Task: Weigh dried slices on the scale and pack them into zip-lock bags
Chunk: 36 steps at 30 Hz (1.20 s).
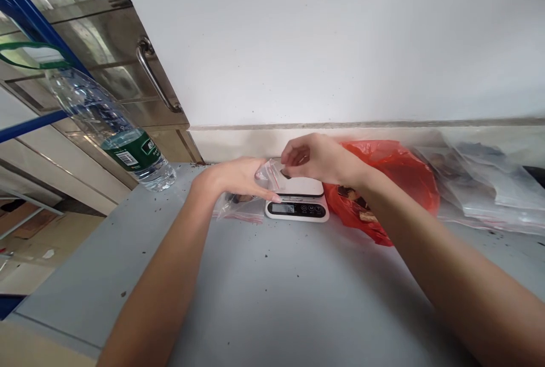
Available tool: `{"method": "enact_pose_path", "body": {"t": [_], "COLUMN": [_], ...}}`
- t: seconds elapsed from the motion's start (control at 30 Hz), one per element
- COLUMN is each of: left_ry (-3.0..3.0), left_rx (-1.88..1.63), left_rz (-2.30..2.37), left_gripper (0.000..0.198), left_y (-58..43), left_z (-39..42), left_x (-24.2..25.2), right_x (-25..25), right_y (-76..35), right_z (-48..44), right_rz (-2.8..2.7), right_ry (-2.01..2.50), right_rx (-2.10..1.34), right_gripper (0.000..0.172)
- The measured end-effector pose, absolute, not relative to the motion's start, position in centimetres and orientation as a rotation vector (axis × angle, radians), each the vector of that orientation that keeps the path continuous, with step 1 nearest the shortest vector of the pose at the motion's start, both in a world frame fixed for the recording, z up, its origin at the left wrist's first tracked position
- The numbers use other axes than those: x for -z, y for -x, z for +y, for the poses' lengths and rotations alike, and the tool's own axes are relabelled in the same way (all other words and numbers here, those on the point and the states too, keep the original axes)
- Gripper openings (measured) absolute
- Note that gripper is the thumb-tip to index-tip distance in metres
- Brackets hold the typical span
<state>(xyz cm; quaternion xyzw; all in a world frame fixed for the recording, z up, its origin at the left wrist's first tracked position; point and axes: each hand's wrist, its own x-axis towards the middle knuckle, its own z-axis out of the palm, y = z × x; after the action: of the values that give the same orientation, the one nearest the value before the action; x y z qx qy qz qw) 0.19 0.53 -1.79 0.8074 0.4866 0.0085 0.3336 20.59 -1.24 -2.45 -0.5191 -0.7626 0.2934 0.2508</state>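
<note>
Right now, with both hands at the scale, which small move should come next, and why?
Probably the right hand should guide the dark piece into the small clear bag. The left hand holds this bag at the scale, its red-lined edge toward the right hand, and the piece shows right beside that edge.

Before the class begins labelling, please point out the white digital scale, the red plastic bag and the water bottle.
White digital scale (301, 187): head view, on its white platform.
Red plastic bag (416, 185): head view, on its right-hand wall.
Water bottle (131, 150): head view, on its green label.
</note>
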Motion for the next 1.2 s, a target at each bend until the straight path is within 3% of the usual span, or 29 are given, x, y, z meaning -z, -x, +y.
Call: {"method": "enact_pose_path", "body": {"t": [0.13, 0.27, 0.4, 0.5, 0.77, 0.97, 1.1, 1.2], "left_ry": [-2.130, -2.131, -1.989, -1.899, -1.955, -1.852, -1.858, -1.813], "left_rx": [-0.034, -0.276, -0.556, -0.628, -0.830, -0.856, -0.852, -0.902], "left_rz": [1.242, 1.025, 0.678, 0.546, 0.939, 0.837, 0.899, 0.881], "left_gripper": [0.065, 0.069, 0.063, 0.058, 0.031, 0.046, 0.045, 0.043], "left_y": [-0.3, 0.5, 0.6, 0.0, -1.6, -1.4, -1.6, -2.0], "left_z": [0.0, 0.0, 0.3, 0.1, -1.2, -0.5, -0.4, -0.3], "left_x": [0.7, 0.1, 0.4, 0.4, -0.4, 0.4, 0.6, 0.8], "right_x": [1.8, 1.4, 0.5, -0.3, -1.2, -0.4, 0.0, 0.1], "right_y": [-21.1, -23.5, -25.4, -25.3, -25.0, -25.5, -25.5, -25.8], "right_z": [-1.6, -1.5, -1.9, -2.7, -4.2, -3.5, -3.0, -2.9], "right_rz": [-1.982, -2.095, -2.154, -2.065, -1.895, -1.820, -1.710, -1.745], "right_ry": [1.181, 1.071, 0.926, 0.858, 1.130, 1.139, 1.168, 1.151], "right_rx": [-0.675, -0.536, -0.568, -0.660, -0.671, -0.840, -0.674, -0.705], "right_gripper": [0.014, 0.029, 0.011, 0.021, 0.040, 0.044, 0.039, 0.060]}}
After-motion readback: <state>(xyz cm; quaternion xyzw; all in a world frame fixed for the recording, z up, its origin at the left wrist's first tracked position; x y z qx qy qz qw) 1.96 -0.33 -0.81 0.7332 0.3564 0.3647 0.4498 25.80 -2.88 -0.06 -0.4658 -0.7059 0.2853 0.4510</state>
